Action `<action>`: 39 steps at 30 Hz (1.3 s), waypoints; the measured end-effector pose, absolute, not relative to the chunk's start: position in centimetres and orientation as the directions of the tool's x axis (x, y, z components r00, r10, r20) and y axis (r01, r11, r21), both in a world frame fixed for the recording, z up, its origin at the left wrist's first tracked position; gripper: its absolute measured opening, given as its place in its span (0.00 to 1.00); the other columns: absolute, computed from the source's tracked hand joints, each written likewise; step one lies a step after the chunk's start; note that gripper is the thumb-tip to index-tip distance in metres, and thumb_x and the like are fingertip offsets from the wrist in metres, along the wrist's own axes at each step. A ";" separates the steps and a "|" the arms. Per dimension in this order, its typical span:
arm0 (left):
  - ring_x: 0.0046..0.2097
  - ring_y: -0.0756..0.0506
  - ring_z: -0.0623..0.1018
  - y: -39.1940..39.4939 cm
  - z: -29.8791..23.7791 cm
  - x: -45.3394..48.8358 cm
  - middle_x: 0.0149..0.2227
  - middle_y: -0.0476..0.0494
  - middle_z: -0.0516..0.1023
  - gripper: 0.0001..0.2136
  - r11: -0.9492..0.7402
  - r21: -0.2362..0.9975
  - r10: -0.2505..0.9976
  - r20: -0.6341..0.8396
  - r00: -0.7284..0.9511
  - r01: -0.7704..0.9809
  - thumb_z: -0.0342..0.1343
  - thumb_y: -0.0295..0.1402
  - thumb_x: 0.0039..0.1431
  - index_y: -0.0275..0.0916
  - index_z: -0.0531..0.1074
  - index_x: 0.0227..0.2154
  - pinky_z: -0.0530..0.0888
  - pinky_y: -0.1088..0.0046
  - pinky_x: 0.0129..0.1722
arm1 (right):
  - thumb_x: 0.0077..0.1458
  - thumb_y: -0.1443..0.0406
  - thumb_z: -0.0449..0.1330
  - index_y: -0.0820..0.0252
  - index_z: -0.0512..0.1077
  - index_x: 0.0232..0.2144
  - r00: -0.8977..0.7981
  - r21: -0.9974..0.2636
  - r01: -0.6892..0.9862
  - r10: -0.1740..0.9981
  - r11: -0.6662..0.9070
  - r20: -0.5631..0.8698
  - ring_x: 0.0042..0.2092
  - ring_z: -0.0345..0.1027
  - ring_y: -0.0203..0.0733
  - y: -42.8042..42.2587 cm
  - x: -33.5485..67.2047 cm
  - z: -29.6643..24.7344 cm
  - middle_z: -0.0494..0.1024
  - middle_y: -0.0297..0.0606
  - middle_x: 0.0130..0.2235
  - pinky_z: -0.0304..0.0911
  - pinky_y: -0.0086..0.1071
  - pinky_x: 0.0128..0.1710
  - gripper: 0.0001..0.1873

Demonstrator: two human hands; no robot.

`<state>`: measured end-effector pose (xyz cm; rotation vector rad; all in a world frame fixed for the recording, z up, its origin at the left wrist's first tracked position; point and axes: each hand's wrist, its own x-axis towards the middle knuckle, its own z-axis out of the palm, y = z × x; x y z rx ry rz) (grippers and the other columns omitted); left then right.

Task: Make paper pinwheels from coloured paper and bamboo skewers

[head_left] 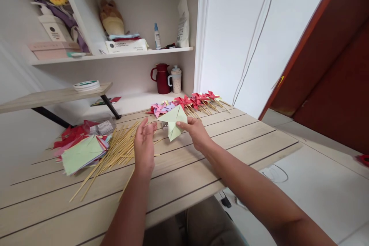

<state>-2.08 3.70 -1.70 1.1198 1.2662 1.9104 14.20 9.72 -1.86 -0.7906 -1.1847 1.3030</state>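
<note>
My right hand pinches a pale green sheet of pinwheel paper between thumb and fingers, holding it above the table. The sheet is partly folded, with pointed corners and crease lines. To its left, my left hand is raised with loosely bent fingers apart, and nothing shows in it. Thin wooden sticks lie in a loose pile beside and behind that hand. A small clear container is partly hidden behind the green paper.
Finished pinwheels on sticks lie along the table's back right. At left is a stack of coloured paper sheets. A raised wooden shelf stands behind it. A red jug and a lidded cup stand under the wall shelf.
</note>
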 end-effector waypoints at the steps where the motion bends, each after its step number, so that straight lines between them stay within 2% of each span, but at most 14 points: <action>1: 0.51 0.42 0.79 3.7 -1.7 -2.1 0.50 0.37 0.81 0.27 -0.353 0.932 0.843 0.276 -0.462 -0.087 0.59 0.54 0.60 0.41 0.75 0.54 0.72 0.63 0.54 | 0.37 0.55 0.74 0.61 0.82 0.31 -0.127 -0.935 -0.336 0.978 0.116 0.167 0.35 0.71 0.44 9.7 14.2 -1.8 0.83 0.41 0.33 0.64 0.38 0.40 0.19; 4: 0.54 0.41 0.77 3.6 -1.6 -1.9 0.53 0.36 0.80 0.23 -0.266 0.943 0.917 0.185 -0.353 -0.197 0.63 0.53 0.56 0.39 0.81 0.44 0.71 0.66 0.53 | 0.36 0.57 0.75 0.61 0.81 0.30 -0.144 -0.917 -0.390 0.978 0.084 0.151 0.33 0.70 0.41 9.4 14.0 -1.7 0.83 0.40 0.32 0.63 0.36 0.38 0.18; 9: 0.49 0.43 0.79 3.2 -1.5 -1.1 0.47 0.38 0.82 0.20 -0.215 0.937 0.965 0.159 -0.209 -0.275 0.70 0.44 0.50 0.37 0.80 0.43 0.71 0.69 0.50 | 0.36 0.58 0.75 0.62 0.82 0.28 -0.201 -0.919 -0.383 0.963 0.093 0.181 0.32 0.68 0.40 8.6 13.6 -1.6 0.82 0.38 0.31 0.62 0.35 0.36 0.17; 15: 0.40 0.47 0.79 3.0 -1.4 -1.1 0.40 0.41 0.83 0.17 -0.160 0.954 0.978 0.118 -0.172 -0.255 0.72 0.41 0.47 0.35 0.81 0.36 0.72 0.71 0.44 | 0.37 0.59 0.75 0.61 0.82 0.30 -0.239 -0.920 -0.385 0.955 0.073 0.176 0.32 0.69 0.40 8.3 13.4 -1.7 0.82 0.37 0.31 0.63 0.35 0.37 0.16; 23: 0.32 0.48 0.77 3.1 -1.4 -1.0 0.32 0.45 0.82 0.17 -0.173 0.956 0.945 0.092 -0.314 -0.238 0.74 0.42 0.41 0.37 0.81 0.30 0.72 0.72 0.37 | 0.38 0.58 0.74 0.61 0.82 0.29 -0.291 -0.934 -0.351 0.941 0.066 0.176 0.32 0.69 0.40 7.8 13.2 -1.6 0.82 0.38 0.31 0.63 0.35 0.37 0.15; 28: 0.31 0.49 0.77 3.0 -1.2 -0.9 0.30 0.46 0.81 0.15 -0.179 0.956 0.937 0.094 -0.337 -0.231 0.73 0.42 0.42 0.37 0.81 0.29 0.72 0.72 0.35 | 0.39 0.57 0.75 0.61 0.83 0.30 -0.302 -0.936 -0.346 0.936 0.067 0.179 0.33 0.69 0.41 7.8 13.2 -1.8 0.82 0.38 0.31 0.64 0.35 0.37 0.16; 35: 0.33 0.48 0.78 3.0 -1.3 -0.8 0.32 0.44 0.82 0.15 -0.206 0.943 0.920 0.096 -0.381 -0.260 0.74 0.40 0.41 0.35 0.82 0.29 0.73 0.71 0.37 | 0.39 0.56 0.75 0.61 0.82 0.29 -0.324 -0.948 -0.309 0.930 0.070 0.174 0.32 0.69 0.40 7.6 13.0 -1.8 0.81 0.36 0.29 0.63 0.35 0.37 0.17; 39: 0.32 0.49 0.78 3.0 -1.3 -0.7 0.33 0.44 0.83 0.18 -0.198 0.925 0.923 0.066 -0.379 -0.323 0.75 0.39 0.39 0.35 0.82 0.32 0.73 0.72 0.37 | 0.40 0.56 0.75 0.61 0.82 0.30 -0.350 -0.945 -0.324 0.920 0.055 0.174 0.33 0.70 0.40 7.6 13.0 -1.9 0.82 0.37 0.31 0.64 0.36 0.39 0.17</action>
